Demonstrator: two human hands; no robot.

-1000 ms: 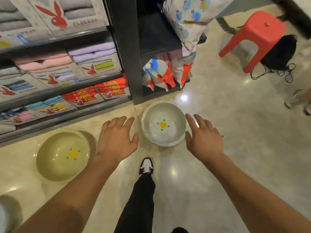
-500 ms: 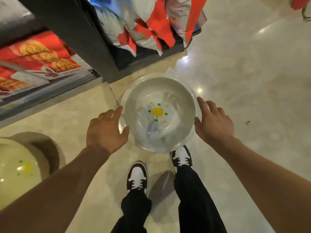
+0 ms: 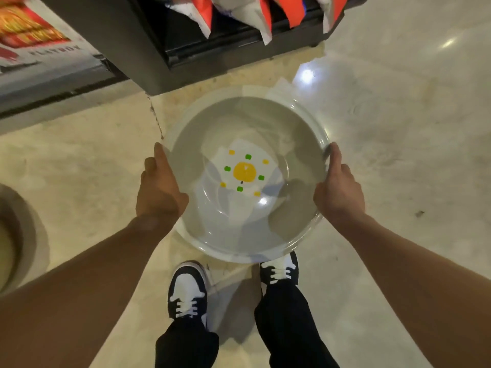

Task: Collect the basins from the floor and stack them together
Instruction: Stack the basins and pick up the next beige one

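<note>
Your left hand (image 3: 159, 192) and right hand (image 3: 338, 192) are clamped on opposite sides of the white basin's (image 3: 265, 123) rim, thumbs over the edge, fingers hidden underneath. The basin sits level between your palms, just beyond your shoes (image 3: 188, 288) and near the dark shelf base (image 3: 127, 49). Whether it has left the floor (image 3: 398, 128) you cannot tell from here.

The second basin (image 3: 10, 235) lies well away to the left, only its edge showing at the frame's left border. So the carry likely runs leftward, your left hand leading. Being round, the basin needs no turning, only centring over the other one.
</note>
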